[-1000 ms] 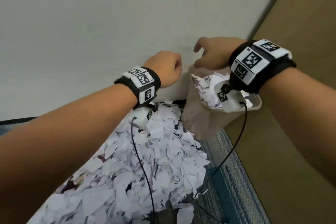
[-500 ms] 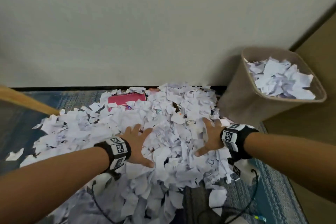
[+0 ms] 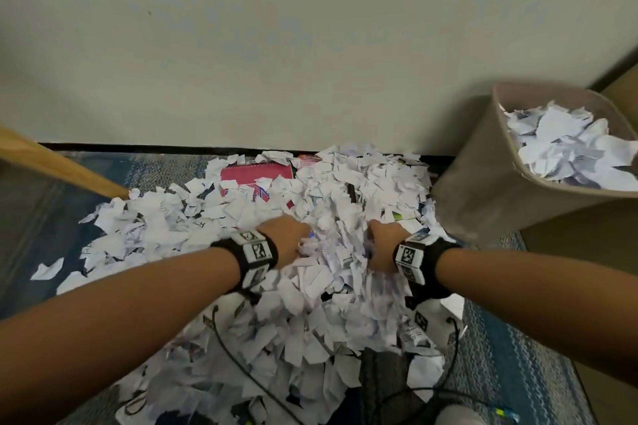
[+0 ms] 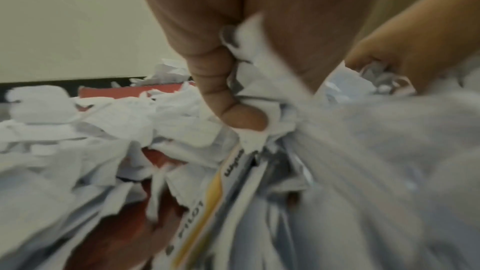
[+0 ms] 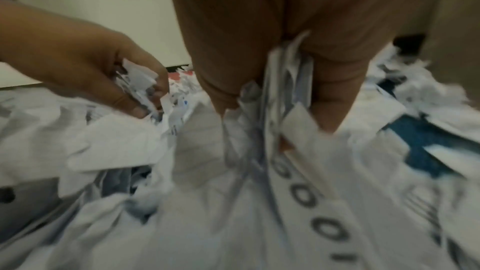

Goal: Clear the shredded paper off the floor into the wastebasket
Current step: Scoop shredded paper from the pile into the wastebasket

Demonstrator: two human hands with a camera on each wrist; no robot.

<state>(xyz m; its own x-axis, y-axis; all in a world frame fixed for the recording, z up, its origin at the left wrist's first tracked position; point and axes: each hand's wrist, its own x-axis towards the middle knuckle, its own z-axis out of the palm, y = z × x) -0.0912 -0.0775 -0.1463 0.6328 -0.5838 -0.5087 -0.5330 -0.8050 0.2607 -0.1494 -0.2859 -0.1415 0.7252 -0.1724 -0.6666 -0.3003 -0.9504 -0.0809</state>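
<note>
Wall (image 3: 276, 45): pale, plain, black baseboard at its foot.
Floor (image 3: 511, 355): blue-grey striped carpet, wood-toned strip along the right edge.
Shredded paper (image 3: 338, 321): large white heap on the floor, spread from the baseboard toward the near edge; more scraps fill the wastebasket.
Wastebasket (image 3: 483, 190): tan, upright, at the floor's far right corner just beside the heap, nearly full.
Red notebook (image 3: 255, 176): flat near the baseboard, partly buried under scraps.
Wooden beam (image 3: 51, 166): slants in from the left edge.
Left hand (image 3: 284, 238): sunk in the heap's middle, fingers curled, clutching a bunch of scraps; the left wrist view shows the thumb (image 4: 233, 110) pressing paper into the palm.
Right hand (image 3: 383, 245): just right of the left hand, also buried, thumb and fingers (image 5: 335, 93) clamped on a wad of strips.
Black cables (image 3: 241, 366): trail across the near heap.
</note>
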